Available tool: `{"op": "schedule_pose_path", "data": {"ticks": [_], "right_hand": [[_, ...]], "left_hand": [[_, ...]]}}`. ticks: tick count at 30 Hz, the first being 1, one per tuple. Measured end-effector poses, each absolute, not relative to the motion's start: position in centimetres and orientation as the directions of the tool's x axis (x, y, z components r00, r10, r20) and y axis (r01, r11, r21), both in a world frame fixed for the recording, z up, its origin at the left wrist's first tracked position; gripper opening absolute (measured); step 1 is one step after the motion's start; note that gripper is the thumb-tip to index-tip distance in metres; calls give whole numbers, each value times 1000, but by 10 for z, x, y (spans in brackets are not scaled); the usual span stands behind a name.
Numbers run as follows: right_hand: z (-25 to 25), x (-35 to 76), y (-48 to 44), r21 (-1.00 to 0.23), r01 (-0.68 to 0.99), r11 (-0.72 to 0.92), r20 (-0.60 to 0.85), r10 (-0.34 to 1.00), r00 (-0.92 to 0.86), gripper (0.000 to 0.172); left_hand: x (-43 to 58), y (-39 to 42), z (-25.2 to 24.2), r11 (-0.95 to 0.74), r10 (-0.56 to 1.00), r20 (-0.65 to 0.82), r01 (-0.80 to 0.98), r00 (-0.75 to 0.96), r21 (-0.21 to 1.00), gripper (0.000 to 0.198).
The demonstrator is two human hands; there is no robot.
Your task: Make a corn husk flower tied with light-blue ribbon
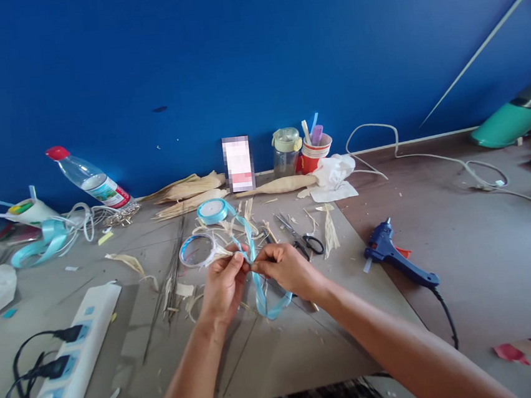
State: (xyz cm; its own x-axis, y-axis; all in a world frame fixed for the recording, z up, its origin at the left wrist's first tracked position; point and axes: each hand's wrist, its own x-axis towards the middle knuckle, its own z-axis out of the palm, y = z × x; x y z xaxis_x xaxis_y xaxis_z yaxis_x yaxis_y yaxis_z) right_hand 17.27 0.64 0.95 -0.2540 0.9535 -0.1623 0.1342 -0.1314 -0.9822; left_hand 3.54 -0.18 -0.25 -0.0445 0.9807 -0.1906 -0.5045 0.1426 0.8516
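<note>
Pale blue, silky-looking ribbon (260, 296) hangs in a loop from two bare hands, just in front of the ribbon spool (211, 211) and a little to its right. From where I stand, a strip of it runs off the spool towards the fingers. The left hand (224, 284) is closed, its thumb pressing on a fold of ribbon; whether it grips anything more I cannot tell. The right hand (286, 269) pinches the ribbon between thumb and curled fingers, close beside the left fingertips.

In front of the spool, near the left hand, lies a white-and-blue ring (210, 253). Black-handled scissors (299, 237) lie to the spool's right, among pale scraps, and thin dark wires (171, 264) spread to its front left. Behind it, dry husks (189, 187) lie along the blue wall (251, 50). Farther right of the spool stand a lidded jar (286, 153) and a red cup (314, 157); well off to its front right is a blue glue gun (400, 255). Left of the spool, a red-capped bottle (97, 181) tilts; farther to the front left, a white power strip (81, 354) holds black plugs.
</note>
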Motion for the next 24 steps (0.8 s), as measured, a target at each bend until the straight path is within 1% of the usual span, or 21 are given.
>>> {"op": "schedule_pose_path", "data": {"ticks": [3,6,8,10,13,19,21,24], "right_hand": [[11,171,7,-963,-20,-267,-245,908,-341,21],[11,170,7,-920,-145,-363,-278,868,-410,28],[8,170,7,-891,-197,-409,-294,850,-437,31],[5,170,7,-877,-212,-431,-302,839,-452,31],[0,170,7,-887,-193,-420,-295,836,-462,29],[4,171,8,-887,-167,-430,-315,828,-463,29],[5,171,8,-885,-165,-436,-317,823,-472,29],[6,172,8,-885,-169,-434,-311,820,-480,27]], "left_hand": [[34,0,-4,150,979,-205,-594,-24,790,14],[31,0,-5,167,978,-210,-635,7,754,12],[29,-1,-5,188,974,-226,-645,24,741,13],[28,-1,-2,206,969,-246,-646,30,735,16],[28,-1,2,211,967,-252,-643,30,736,17],[30,0,2,211,968,-248,-597,21,774,18],[29,0,0,242,964,-260,-586,55,774,18],[27,-1,-1,284,959,-237,-586,157,759,18]]}}
